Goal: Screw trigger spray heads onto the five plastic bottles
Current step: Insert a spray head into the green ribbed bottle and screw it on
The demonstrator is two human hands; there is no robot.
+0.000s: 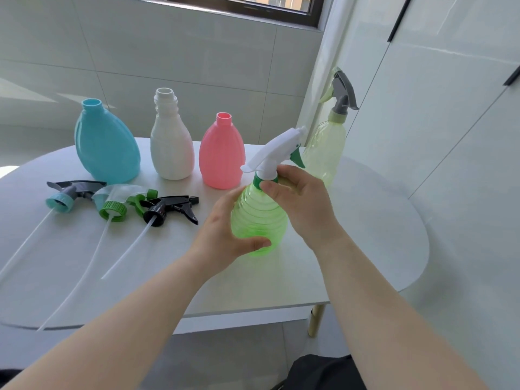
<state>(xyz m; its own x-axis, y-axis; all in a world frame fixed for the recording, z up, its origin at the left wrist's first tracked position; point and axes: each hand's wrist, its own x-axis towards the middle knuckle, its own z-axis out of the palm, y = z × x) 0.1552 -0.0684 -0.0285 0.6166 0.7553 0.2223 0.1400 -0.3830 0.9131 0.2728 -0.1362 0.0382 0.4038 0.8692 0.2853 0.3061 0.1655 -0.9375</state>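
My left hand (pixel 225 232) grips the ribbed body of a clear green bottle (pixel 257 218) tilted above the table. My right hand (pixel 301 198) is closed around its neck and green collar, under a white trigger spray head (pixel 274 150) that sits on it. Behind it stands a pale yellow bottle (pixel 326 147) with a grey spray head (pixel 342 91) fitted. A blue bottle (pixel 105 144), a white bottle (pixel 171 142) and a pink bottle (pixel 222 156) stand open-necked in a row. Three loose spray heads lie in front: teal-collared (pixel 63 198), green-collared (pixel 118 206), black (pixel 168 209).
The white oval table (pixel 351 263) ends close to a white cabinet wall on the right. A gold table leg (pixel 316 319) shows below the front edge. The loose heads' long dip tubes (pixel 70 291) stretch toward the near left edge. A tiled wall and window lie behind.
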